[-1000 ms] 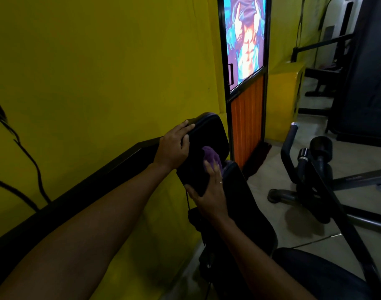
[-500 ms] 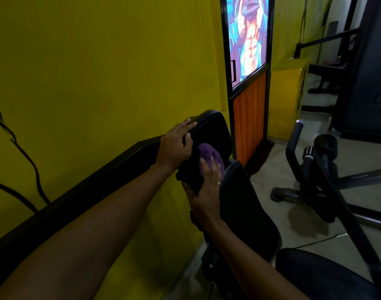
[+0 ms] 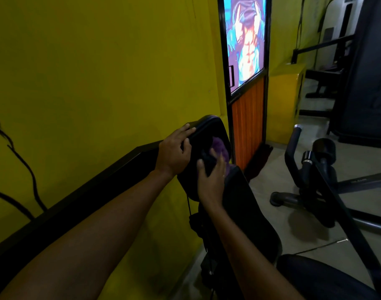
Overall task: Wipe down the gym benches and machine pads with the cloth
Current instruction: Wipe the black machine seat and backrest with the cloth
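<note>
Looking down through the head camera, I have the left hand gripping the black vinyl upper pad of a seated machine. Its fingers curl over the pad's left rim and the thumb lies on the face, steadying it. The right hand lies with fairly straight fingers on the crumpled purple cloth, pressing it against the pad's face toward the right side. It pinches nothing that I can make out.

I judge the job to be early. The upper pad is the one being wiped. The long black back pad just below it, the rounded black seat cushion at the bottom right and the black roller pad on the neighbouring frame all seem to be waiting. So do the dark machines at the back. The light is dim and no damp sheen shows, so I cannot tell which surfaces are already done.

Room is tight on the left. The pad's rim stands near the yellow painted wall, and a black rail runs along that wall under the left forearm. Just behind the pad's right edge stands a black-framed door with an orange lower panel. To the right, a slanted black steel bar crosses the space. The freest path I see for the cloth is downward, along the back pad toward the seat.
</note>
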Tool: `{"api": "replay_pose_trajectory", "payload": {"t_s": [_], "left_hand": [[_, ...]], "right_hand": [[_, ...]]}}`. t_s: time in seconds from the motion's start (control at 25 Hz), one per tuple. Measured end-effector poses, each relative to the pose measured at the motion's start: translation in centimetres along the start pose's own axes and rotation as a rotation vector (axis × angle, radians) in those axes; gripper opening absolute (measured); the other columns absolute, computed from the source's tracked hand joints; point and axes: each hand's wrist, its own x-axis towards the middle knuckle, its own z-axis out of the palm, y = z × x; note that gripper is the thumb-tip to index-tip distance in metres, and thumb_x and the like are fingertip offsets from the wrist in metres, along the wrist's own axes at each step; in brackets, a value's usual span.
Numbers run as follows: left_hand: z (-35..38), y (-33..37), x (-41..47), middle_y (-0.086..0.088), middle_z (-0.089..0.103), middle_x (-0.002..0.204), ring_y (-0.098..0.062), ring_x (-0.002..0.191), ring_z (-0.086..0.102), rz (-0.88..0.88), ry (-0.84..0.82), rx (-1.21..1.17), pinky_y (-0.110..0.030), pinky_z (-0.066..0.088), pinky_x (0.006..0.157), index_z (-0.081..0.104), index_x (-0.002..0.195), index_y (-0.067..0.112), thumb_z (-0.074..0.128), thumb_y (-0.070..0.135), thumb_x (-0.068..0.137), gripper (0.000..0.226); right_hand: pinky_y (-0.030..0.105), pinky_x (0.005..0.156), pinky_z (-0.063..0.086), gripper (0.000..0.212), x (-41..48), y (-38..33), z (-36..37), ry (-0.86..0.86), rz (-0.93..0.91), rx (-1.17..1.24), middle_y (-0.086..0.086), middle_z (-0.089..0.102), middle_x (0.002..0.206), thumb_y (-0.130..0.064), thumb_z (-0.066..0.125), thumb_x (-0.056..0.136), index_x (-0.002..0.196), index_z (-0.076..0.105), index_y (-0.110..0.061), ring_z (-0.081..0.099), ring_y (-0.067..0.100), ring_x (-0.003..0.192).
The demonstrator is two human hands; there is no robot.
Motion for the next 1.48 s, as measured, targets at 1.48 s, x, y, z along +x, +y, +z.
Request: {"api": "replay_pose_trajectory", "payload": {"t_s": [1.48], "left_hand": [[2.5,4.2,-3.6,-0.016,0.014,0.166,-0.035,0.154,0.010,0.547,-0.626,1.087,-0.062,0.002,0.122,0.022,0.160,0.013,0.016,0.043,0.104,0.063]], "right_hand": [[0.061,0.122,-0.004,0.065,-2.6,7.1,-5.2,-0.174,0.226,-0.477,-0.003,0.009,0.170,-0.057,0.045,0.100,0.157,0.030,-0.030,-0.005,0.023,0.157]]}}
